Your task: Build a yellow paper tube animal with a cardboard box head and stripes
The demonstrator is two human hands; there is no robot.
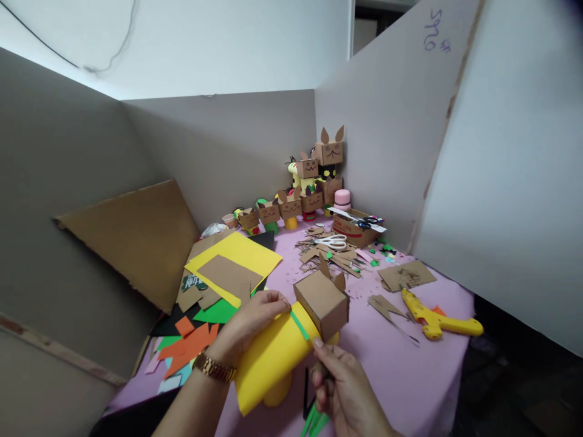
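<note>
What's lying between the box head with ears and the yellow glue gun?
A pointy brown cardboard scrap, on the purple tablecloth; the head camera view shows it.

left wrist: gold-toned metal band (214, 368) | chunky links, reddish-brown tones | forearms (189, 400): bare

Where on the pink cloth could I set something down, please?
Between the right hand and the yellow glue gun, or the narrower patch between the yellow sheet and cardboard scraps. The left side and back look crowded.
</note>
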